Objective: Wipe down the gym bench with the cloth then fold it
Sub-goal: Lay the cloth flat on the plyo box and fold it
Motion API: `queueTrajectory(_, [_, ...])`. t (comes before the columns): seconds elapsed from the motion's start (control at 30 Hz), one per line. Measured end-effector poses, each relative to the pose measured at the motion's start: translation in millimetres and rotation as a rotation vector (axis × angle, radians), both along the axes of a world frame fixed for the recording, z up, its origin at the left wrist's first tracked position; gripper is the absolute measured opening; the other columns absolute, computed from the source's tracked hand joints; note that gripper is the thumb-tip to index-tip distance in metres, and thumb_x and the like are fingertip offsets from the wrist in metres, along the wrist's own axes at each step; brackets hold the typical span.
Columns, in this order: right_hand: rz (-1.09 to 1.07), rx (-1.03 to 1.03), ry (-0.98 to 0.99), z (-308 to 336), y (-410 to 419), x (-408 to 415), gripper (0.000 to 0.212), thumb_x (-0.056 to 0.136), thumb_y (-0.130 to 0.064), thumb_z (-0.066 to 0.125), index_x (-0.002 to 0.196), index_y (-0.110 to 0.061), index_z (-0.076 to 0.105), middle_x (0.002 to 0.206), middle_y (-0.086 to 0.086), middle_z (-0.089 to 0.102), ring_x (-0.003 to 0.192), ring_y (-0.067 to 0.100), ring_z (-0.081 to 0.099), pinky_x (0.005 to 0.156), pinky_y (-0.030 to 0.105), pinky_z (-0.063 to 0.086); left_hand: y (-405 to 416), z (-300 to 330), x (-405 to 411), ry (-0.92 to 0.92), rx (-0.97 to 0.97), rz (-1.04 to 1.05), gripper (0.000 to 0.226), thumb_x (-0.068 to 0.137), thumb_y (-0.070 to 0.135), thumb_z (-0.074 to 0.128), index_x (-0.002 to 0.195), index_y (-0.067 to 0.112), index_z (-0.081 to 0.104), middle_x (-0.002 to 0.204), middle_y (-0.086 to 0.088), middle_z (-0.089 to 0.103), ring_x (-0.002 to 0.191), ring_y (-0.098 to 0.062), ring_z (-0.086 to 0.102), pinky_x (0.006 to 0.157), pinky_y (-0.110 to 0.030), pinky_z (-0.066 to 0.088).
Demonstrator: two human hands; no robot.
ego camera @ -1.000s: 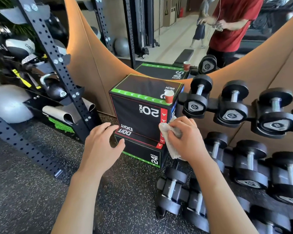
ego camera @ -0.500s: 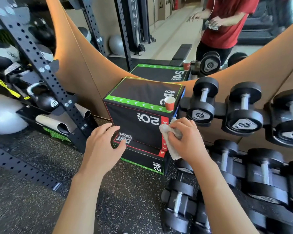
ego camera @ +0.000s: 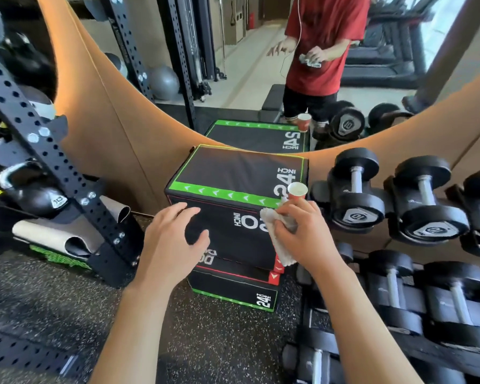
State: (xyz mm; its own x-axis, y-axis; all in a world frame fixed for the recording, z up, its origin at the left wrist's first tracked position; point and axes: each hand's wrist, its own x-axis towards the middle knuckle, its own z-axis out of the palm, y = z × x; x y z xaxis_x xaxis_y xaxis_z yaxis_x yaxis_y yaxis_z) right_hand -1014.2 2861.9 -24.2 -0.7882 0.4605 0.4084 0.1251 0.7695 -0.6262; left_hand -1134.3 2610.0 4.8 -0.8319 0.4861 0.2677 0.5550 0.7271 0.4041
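Observation:
A black padded gym box with green trim and "24 INCH" and "20 INCH" print stands on the floor against a mirror wall. My right hand grips a crumpled white cloth in front of the box's front right corner. My left hand hovers over the box's front face with loosely spread fingers and holds nothing. A red paper cup stands on the top right corner of the box, just above the cloth.
Black dumbbells fill a rack to the right and lie on the floor below. A black perforated rack upright with a kettlebell stands left. The round mirror reflects a person in a red shirt. Speckled rubber floor lies below.
The view has moved closer to the box and tilted up. Both hands have risen a little along the box's front face; the right hand still grips the cloth.

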Motion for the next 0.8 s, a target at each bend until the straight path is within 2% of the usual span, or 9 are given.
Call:
queueTrajectory(0.13, [-0.03, 0.01, 0.011, 3, -24, -43, 0.016, 0.088, -0.021, 0.071, 0.103, -0.017, 0.075, 0.107, -0.012, 0.064, 0.107, 0.019, 0.051, 0.092, 0.039, 0.05, -21, 0, -47, -0.004, 0.006, -0.026, 0.05, 0.093, 0.044, 0.065, 0.141, 0.029, 0.058, 0.15, 0.007, 0.051, 0.142, -0.016, 0.04, 0.117, -0.044, 0.037])
queueTrajectory(0.3, [-0.012, 0.041, -0.018, 0, -44, -84, 0.015, 0.089, -0.023, 0.071, 0.104, -0.021, 0.075, 0.105, -0.016, 0.062, 0.102, 0.016, 0.05, 0.089, 0.032, 0.047, -42, -6, -89, -0.042, 0.041, -0.033, 0.05, 0.094, 0.044, 0.064, 0.141, 0.03, 0.058, 0.15, 0.008, 0.051, 0.142, -0.015, 0.039, 0.118, -0.045, 0.038])
queueTrajectory(0.4, [-0.01, 0.074, -0.032, -1, -49, -105, 0.014, 0.089, -0.023, 0.072, 0.102, -0.023, 0.075, 0.103, -0.019, 0.06, 0.099, 0.012, 0.047, 0.085, 0.025, 0.041, -45, -12, -108, -0.063, 0.072, -0.042, 0.05, 0.094, 0.043, 0.065, 0.141, 0.03, 0.058, 0.15, 0.01, 0.05, 0.142, -0.013, 0.038, 0.119, -0.044, 0.036])
queueTrajectory(0.5, [-0.007, 0.087, -0.025, -3, -45, -124, 0.012, 0.089, -0.026, 0.072, 0.1, -0.023, 0.074, 0.101, -0.021, 0.058, 0.097, 0.01, 0.046, 0.085, 0.009, 0.034, -43, -19, -126, -0.081, 0.086, -0.053, 0.049, 0.093, 0.041, 0.066, 0.14, 0.029, 0.06, 0.149, 0.009, 0.051, 0.142, -0.012, 0.038, 0.12, -0.042, 0.035])
queueTrajectory(0.57, [-0.013, 0.076, -0.026, -8, -40, -137, 0.012, 0.089, -0.024, 0.072, 0.1, -0.021, 0.075, 0.101, -0.02, 0.058, 0.099, 0.011, 0.048, 0.087, 0.003, 0.031, -39, -24, -139, -0.089, 0.086, -0.06, 0.049, 0.093, 0.04, 0.067, 0.14, 0.029, 0.06, 0.149, 0.009, 0.051, 0.142, -0.012, 0.038, 0.121, -0.042, 0.034])
queueTrajectory(0.63, [-0.022, 0.073, -0.032, -13, -36, -151, 0.013, 0.089, -0.022, 0.072, 0.101, -0.019, 0.076, 0.101, -0.019, 0.058, 0.102, 0.014, 0.05, 0.087, 0.008, 0.034, -35, -30, -154, -0.094, 0.078, -0.063, 0.049, 0.093, 0.04, 0.067, 0.14, 0.03, 0.06, 0.149, 0.008, 0.051, 0.142, -0.013, 0.038, 0.121, -0.042, 0.034])
queueTrajectory(0.7, [-0.02, 0.065, -0.039, -20, -30, -168, 0.013, 0.089, -0.02, 0.073, 0.101, -0.017, 0.076, 0.102, -0.016, 0.061, 0.102, 0.016, 0.05, 0.085, 0.022, 0.04, -28, -35, -171, -0.096, 0.061, -0.061, 0.049, 0.093, 0.042, 0.065, 0.14, 0.03, 0.06, 0.15, 0.008, 0.05, 0.143, -0.013, 0.038, 0.12, -0.044, 0.035])
queueTrajectory(0.73, [-0.013, 0.06, -0.045, -24, -26, -176, 0.013, 0.089, -0.02, 0.073, 0.101, -0.016, 0.076, 0.102, -0.014, 0.062, 0.102, 0.015, 0.049, 0.085, 0.023, 0.04, -24, -37, -180, -0.097, 0.055, -0.062, 0.048, 0.094, 0.042, 0.065, 0.14, 0.03, 0.059, 0.15, 0.009, 0.05, 0.143, -0.013, 0.038, 0.12, -0.044, 0.036])
queueTrajectory(0.8, [-0.002, 0.052, -0.054, -30, -16, -194, 0.013, 0.09, -0.021, 0.073, 0.101, -0.016, 0.076, 0.102, -0.013, 0.062, 0.101, 0.014, 0.047, 0.084, 0.016, 0.038, -11, -41, -197, -0.094, 0.049, -0.066, 0.048, 0.093, 0.042, 0.065, 0.139, 0.029, 0.06, 0.149, 0.009, 0.051, 0.142, -0.013, 0.039, 0.119, -0.044, 0.037])
